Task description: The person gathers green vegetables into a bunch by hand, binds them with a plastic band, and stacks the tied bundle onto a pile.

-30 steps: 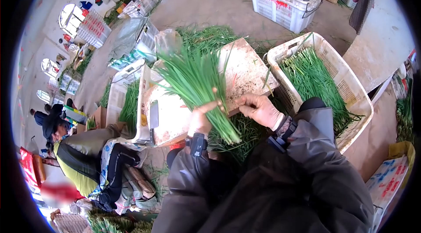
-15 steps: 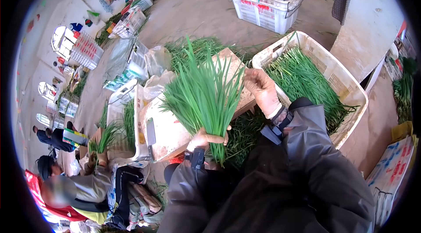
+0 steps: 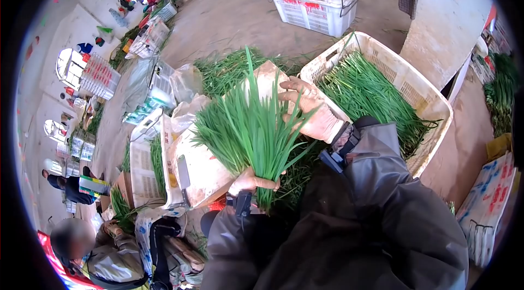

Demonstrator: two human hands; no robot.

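Near the middle of the frame, the left hand holds a bunch of long green leaves low down, its fingers wrapped round the pale stems and pressed together. The bunch stands nearly upright in the picture, its blades fanning out above the grip, over the near part of the dirt-marked bench. The right hand is up beside the right edge of the fan, its fingers spread and slightly curled; whether their tips touch a blade, I cannot tell. To sort through the bunch well, the left hand should press just firmly enough to keep the stems together without bruising them, leaving the upper blades loose. The right hand does best taking one stray blade at a time, drawing it along its length rather than sideways, so that its neighbours neither bend nor slip. The outermost blades, leaning to the right, look the easiest to reach. Wrists are better kept away from the knife, lying at the bench's left edge, and from the rim of the crate of greens at right.
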